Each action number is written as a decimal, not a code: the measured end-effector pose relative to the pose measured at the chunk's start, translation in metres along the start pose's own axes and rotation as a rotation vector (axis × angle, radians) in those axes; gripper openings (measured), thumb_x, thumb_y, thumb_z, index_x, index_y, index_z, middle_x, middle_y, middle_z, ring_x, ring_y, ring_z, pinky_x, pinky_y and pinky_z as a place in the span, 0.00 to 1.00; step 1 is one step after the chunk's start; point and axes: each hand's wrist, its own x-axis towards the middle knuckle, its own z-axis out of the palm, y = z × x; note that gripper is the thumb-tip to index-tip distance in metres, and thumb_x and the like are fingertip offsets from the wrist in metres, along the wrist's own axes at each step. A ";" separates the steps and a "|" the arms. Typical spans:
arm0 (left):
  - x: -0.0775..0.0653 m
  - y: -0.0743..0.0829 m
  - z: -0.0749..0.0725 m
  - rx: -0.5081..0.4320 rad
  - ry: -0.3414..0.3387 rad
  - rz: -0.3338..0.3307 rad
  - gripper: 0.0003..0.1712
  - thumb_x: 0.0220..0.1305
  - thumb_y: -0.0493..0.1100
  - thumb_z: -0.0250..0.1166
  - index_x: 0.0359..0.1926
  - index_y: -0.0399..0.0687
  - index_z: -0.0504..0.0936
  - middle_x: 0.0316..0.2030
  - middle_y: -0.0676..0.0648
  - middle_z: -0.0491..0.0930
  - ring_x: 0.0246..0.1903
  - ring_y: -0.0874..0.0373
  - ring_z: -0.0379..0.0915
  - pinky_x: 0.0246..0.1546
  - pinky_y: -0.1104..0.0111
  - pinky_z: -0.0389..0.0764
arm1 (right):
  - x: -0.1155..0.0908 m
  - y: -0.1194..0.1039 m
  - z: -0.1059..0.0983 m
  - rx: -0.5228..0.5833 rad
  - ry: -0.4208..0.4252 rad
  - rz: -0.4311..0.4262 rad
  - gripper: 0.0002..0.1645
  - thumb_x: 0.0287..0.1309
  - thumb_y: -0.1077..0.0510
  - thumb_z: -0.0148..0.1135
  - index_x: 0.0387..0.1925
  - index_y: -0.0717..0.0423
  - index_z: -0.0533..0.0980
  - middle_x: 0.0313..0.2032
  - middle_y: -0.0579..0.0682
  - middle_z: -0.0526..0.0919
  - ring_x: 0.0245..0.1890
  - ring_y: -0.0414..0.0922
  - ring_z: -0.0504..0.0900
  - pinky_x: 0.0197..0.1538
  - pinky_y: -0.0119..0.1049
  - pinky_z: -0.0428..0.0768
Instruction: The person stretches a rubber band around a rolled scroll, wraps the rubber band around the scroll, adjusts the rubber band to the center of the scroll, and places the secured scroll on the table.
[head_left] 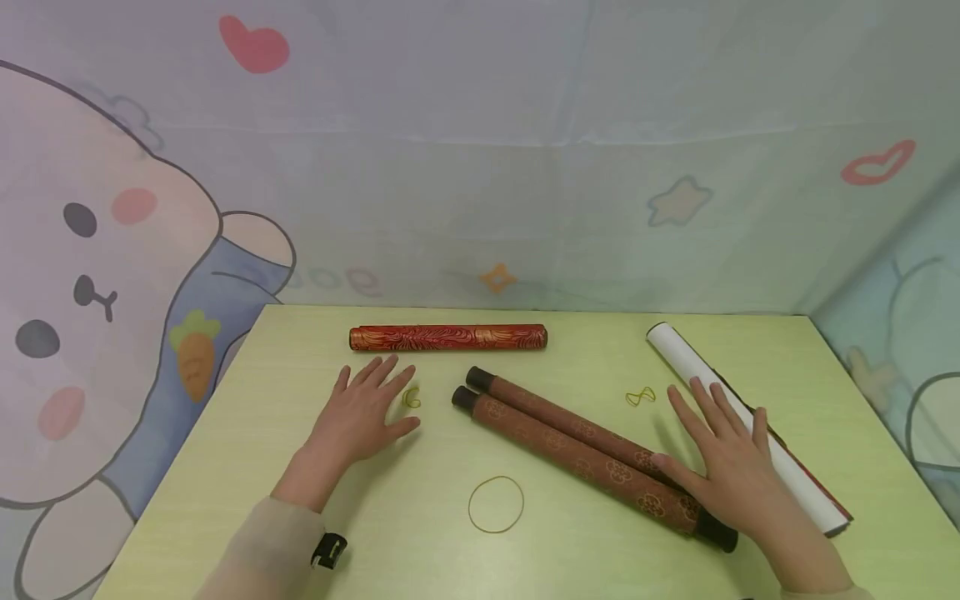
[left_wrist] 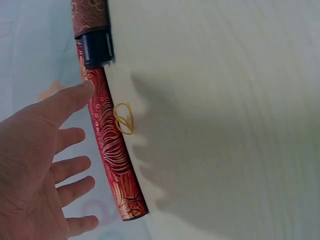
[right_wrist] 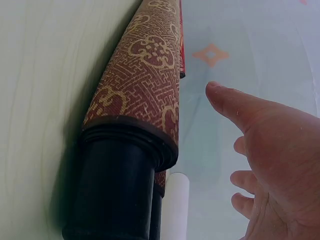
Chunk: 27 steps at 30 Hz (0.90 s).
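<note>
My left hand (head_left: 352,417) hovers palm down with fingers spread, holding nothing. By its thumb and forefinger lies a twisted yellow rubber band (left_wrist: 131,120). A red and gold patterned roll (head_left: 450,337) lies beyond its fingertips. Two brown scrolls with gold flower patterns and black end knobs, a nearer scroll (head_left: 577,458) and a farther scroll (head_left: 555,415), lie side by side at a slant. My right hand (head_left: 731,475), fingers spread and nothing in it, is over the table between these scrolls and a white roll (head_left: 798,483) with a dark red edge, overlapping both in the head view.
Another twisted rubber band (head_left: 641,396) lies between the brown scrolls and the white roll. A round, untwisted rubber band (head_left: 496,477) is at the front of the pale table (head_left: 225,467). A printed cloth (head_left: 465,183) hangs behind the table's back edge.
</note>
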 end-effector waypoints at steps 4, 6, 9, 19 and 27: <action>0.005 -0.005 0.002 0.005 0.002 0.048 0.38 0.70 0.56 0.73 0.75 0.46 0.76 0.77 0.36 0.67 0.76 0.36 0.62 0.74 0.31 0.59 | 0.001 -0.001 0.001 0.006 0.000 -0.004 0.56 0.71 0.35 0.66 0.88 0.41 0.47 0.85 0.62 0.48 0.83 0.67 0.48 0.72 0.83 0.34; 0.008 -0.007 0.003 0.007 0.017 0.080 0.34 0.70 0.53 0.73 0.72 0.46 0.79 0.75 0.36 0.70 0.74 0.36 0.66 0.73 0.33 0.62 | 0.001 -0.002 0.001 0.007 -0.003 -0.006 0.56 0.71 0.35 0.66 0.88 0.41 0.47 0.85 0.60 0.47 0.83 0.66 0.47 0.72 0.83 0.33; 0.011 -0.009 0.005 0.009 0.044 0.122 0.28 0.70 0.50 0.74 0.66 0.44 0.84 0.72 0.36 0.74 0.71 0.36 0.70 0.73 0.35 0.65 | 0.002 -0.003 0.001 0.006 -0.011 -0.010 0.56 0.71 0.35 0.66 0.87 0.42 0.48 0.85 0.59 0.47 0.83 0.66 0.47 0.73 0.83 0.33; 0.022 -0.011 0.019 0.005 0.125 0.187 0.11 0.64 0.41 0.78 0.46 0.46 0.90 0.61 0.39 0.83 0.61 0.37 0.79 0.69 0.38 0.72 | 0.004 -0.008 0.003 0.011 -0.025 -0.024 0.54 0.72 0.36 0.65 0.87 0.46 0.51 0.85 0.60 0.49 0.84 0.64 0.47 0.74 0.81 0.31; 0.025 -0.010 0.026 0.025 0.169 0.211 0.08 0.62 0.39 0.80 0.41 0.46 0.89 0.48 0.44 0.83 0.51 0.42 0.82 0.64 0.43 0.78 | 0.006 -0.010 0.003 0.025 -0.036 -0.029 0.53 0.72 0.36 0.65 0.86 0.47 0.52 0.84 0.62 0.51 0.85 0.62 0.44 0.73 0.82 0.33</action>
